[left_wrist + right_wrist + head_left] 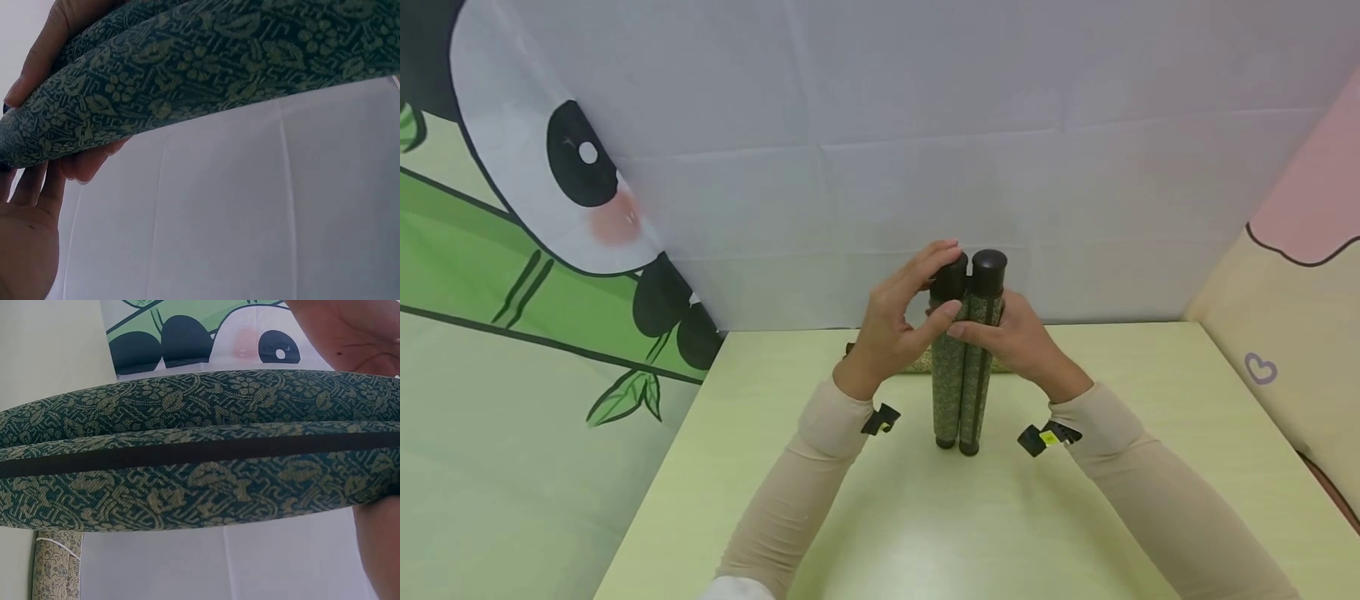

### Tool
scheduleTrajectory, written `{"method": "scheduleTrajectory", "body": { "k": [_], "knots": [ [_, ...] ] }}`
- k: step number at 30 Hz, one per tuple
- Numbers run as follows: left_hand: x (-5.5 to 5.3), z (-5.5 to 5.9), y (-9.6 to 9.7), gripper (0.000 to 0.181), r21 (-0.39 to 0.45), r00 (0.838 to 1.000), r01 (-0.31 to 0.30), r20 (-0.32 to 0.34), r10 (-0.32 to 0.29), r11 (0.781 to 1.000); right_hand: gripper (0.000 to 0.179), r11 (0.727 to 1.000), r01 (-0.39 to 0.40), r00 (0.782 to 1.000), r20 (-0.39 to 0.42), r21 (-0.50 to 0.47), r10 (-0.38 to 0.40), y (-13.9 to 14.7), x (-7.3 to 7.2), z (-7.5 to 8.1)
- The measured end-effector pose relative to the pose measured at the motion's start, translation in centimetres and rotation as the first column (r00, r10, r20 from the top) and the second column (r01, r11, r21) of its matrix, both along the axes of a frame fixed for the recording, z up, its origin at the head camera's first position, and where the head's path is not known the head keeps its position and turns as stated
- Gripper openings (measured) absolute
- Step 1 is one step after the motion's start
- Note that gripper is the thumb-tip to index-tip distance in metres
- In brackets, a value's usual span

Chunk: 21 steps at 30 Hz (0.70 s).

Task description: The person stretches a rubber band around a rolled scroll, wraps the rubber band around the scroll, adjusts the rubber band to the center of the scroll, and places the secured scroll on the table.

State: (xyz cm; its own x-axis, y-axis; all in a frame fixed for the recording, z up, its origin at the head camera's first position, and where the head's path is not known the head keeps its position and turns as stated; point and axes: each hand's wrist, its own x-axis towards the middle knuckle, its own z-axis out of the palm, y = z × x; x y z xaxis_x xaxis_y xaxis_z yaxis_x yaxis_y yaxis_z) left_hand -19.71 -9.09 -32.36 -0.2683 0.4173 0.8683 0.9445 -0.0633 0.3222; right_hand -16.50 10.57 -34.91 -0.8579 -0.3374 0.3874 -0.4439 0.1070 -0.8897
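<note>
A scroll (948, 367) in green brocade with leaf and flower patterns stands upright over the table, wound as two rolls side by side with black knobs on top. My right hand (1026, 346) grips it from the right, thumb across the front and fingers hidden behind. At the left roll, my left hand (895, 321) has its thumb on the front and its fingertips at the black knob. Close up, the left wrist view shows the brocade (219, 69). A dark strip (187, 455) runs along one roll in the right wrist view.
Behind the hands, a second scroll (919, 364) with gold-toned cloth lies on the pale table (775, 400), partly covered. Its patterned end with a white cord (56, 562) shows in the right wrist view. A cloth backdrop (850, 192) with a cartoon panda rises behind the table.
</note>
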Motion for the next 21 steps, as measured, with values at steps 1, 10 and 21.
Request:
{"method": "scheduleTrajectory", "body": {
  "k": [1, 10, 21],
  "knots": [
    [0.0, -0.4, 0.1, 0.062, 0.003, 0.999, 0.022, 0.038, -0.022, 1.0, 0.058, 1.0, 0.005, 1.0, 0.0, 0.003, -0.005, 0.1, 0.0, 0.0],
    [-0.5, -8.3, 0.1, 0.12, -0.181, 0.671, 0.246, 0.74, -0.033, 0.952, 0.05, 0.994, -0.078, 0.997, -0.004, -0.077, 0.078, -0.2, -0.3, 0.0],
    [-1.1, -11.7, 1.3, 0.08, 0.065, 0.512, 0.512, 0.777, -0.365, 0.856, 0.046, 0.976, -0.187, 0.982, -0.023, -0.112, 0.186, -0.6, -0.3, 0.1]
  ]
}}
